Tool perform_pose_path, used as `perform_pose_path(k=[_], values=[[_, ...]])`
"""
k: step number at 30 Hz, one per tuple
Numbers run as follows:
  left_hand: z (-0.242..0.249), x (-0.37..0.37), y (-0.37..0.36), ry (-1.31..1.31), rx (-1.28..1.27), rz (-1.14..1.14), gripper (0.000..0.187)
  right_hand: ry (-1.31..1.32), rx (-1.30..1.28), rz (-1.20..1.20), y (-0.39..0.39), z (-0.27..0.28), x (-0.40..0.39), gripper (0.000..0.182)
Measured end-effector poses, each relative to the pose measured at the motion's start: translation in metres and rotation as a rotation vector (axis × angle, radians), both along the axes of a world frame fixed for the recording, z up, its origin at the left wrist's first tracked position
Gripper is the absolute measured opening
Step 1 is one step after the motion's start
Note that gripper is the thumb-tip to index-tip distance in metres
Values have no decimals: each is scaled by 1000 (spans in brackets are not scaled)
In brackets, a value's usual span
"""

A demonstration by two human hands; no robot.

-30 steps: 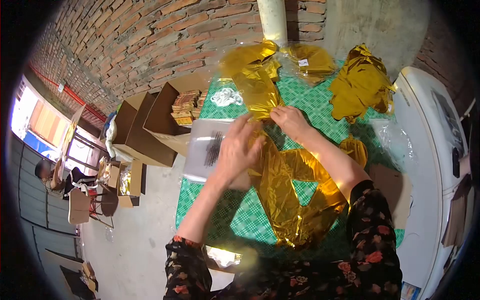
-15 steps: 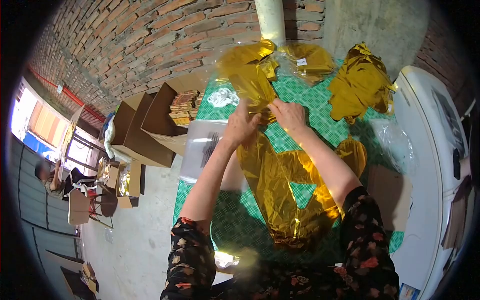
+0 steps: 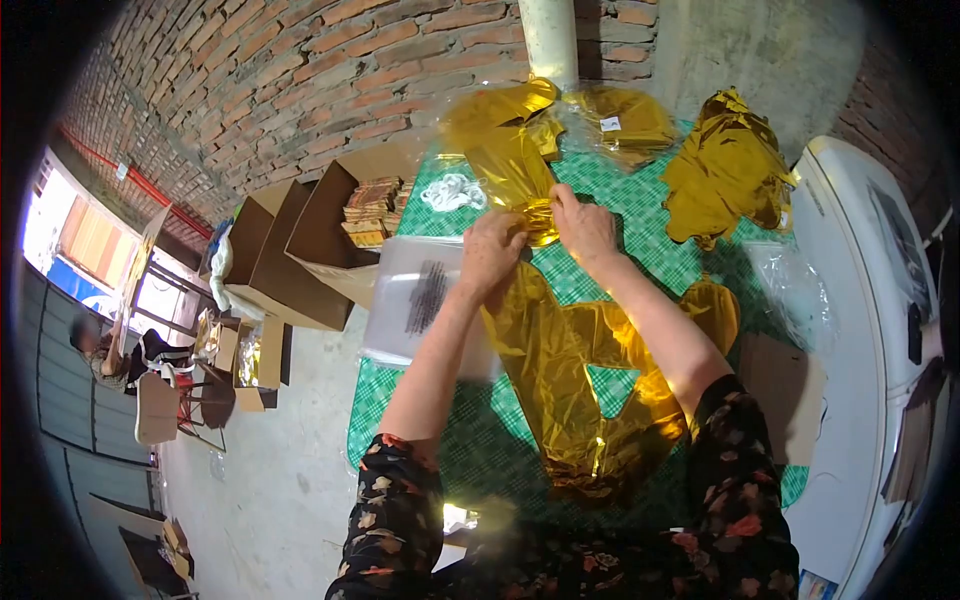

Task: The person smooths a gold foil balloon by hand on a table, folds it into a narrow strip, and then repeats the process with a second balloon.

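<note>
A flat, shiny gold foil balloon (image 3: 540,380) with a triangular gap lies on the green checked tablecloth (image 3: 465,430), reaching from near my body up past my hands. My left hand (image 3: 492,248) is closed at the left edge of its gathered part. On the right edge, my right hand (image 3: 586,228) pinches the same bunched foil between thumb and fingers. Beyond them more gold foil (image 3: 505,165) stretches toward the wall. White cord (image 3: 452,192) lies coiled just past my left hand. Clear plastic bags with dark print (image 3: 405,300) lie beside my left forearm.
Folded gold foil in clear plastic (image 3: 625,125) and a crumpled gold foil pile (image 3: 730,175) lie at the back. A clear bag (image 3: 795,290) and cardboard (image 3: 775,400) are right, beside a white appliance (image 3: 850,400). Open cartons (image 3: 325,245) stand left; a person (image 3: 105,360) sits farther off.
My right hand has shifted slightly up and right, my left slightly down; the foil between them is now gathered into a tighter folded band. The whole view has shifted a little.
</note>
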State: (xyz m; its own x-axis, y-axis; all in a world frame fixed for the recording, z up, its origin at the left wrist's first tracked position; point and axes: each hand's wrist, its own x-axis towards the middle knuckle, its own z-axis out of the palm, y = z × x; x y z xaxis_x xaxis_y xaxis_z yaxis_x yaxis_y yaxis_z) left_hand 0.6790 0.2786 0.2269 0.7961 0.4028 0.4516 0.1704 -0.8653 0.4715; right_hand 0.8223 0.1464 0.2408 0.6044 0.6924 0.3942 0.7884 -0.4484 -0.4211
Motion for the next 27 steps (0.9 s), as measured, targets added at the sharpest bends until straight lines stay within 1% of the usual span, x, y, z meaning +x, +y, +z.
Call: perform_pose_path(k=[2,3,6,9,11,15,18,21,22,24,27], values=[[0,0,-5,62,-7,60,36,-2,-45,27,1,3,0,15],[-1,-1,-6,59,-17,53,36,-3,-69,41,1,5,-1,15],[-1,-3,-7,70,-41,36,37,0,26,94,-4,9,0,13],[3,-4,-8,80,-36,33,37,43,71,291,-11,5,12,17],[4,-3,-10,38,-22,41,34,-8,90,356,-12,-4,15,20],[-2,3,0,-42,-59,-12,28,-92,115,525,-23,1,7,21],[1,2,-1,-36,-54,-13,27,-123,177,546,-25,-3,4,17],[-1,2,-1,-36,-27,0,28,-178,115,517,-16,-15,13,16],[0,2,-2,-41,-30,-2,28,-141,171,479,-12,-19,12,13],[2,1,-2,-38,-49,-9,29,-65,282,402,-3,-23,5,19],[8,1,-4,-18,-85,-14,31,-14,207,263,1,-19,-1,9]])
